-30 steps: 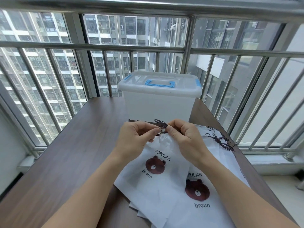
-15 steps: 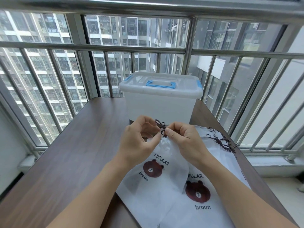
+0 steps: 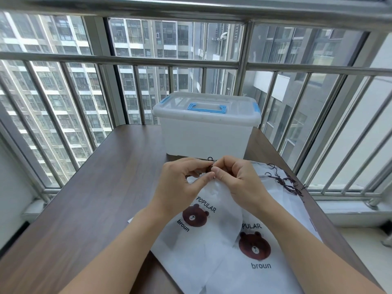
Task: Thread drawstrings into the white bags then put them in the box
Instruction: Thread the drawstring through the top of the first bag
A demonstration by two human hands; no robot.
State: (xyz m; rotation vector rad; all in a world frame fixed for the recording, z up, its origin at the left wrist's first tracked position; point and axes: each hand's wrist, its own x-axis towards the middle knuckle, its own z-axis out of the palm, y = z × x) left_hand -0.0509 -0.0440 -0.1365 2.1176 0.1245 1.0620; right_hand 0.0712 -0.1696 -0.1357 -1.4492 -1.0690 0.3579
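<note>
Dark wood table [image 3: 101,198] filling most of view, railing [image 3: 131,62] w/ vertical bars at far edge, tower blocks beyond. White plastic box [image 3: 203,139] at far centre of table, lid on, blue handle [image 3: 206,107] flat on top, blue clips at lid ends. White bags [image 3: 265,279] spread near right of table, overlapping, each printed w/ brown bear face + "POPULAR" / "broun". Top bag [image 3: 203,236] lifted at its far edge, up between both hands, just near side of box. Left hand [image 3: 182,183] w/ fingers curled, thumb + forefinger pinching bag's bunched top edge. Right hand [image 3: 237,179] likewise curled, thumb + forefinger pinching dark drawstring [image 3: 209,168] where it meets the bag edge; fingertips of both hands touching or nearly so. Small loop of string poking up above fingers. Whether string already inside the hem: can't tell, too small + covered. Loose tangle of spare dark strings [image 3: 284,181] on far right bags, apart from hands.
</note>
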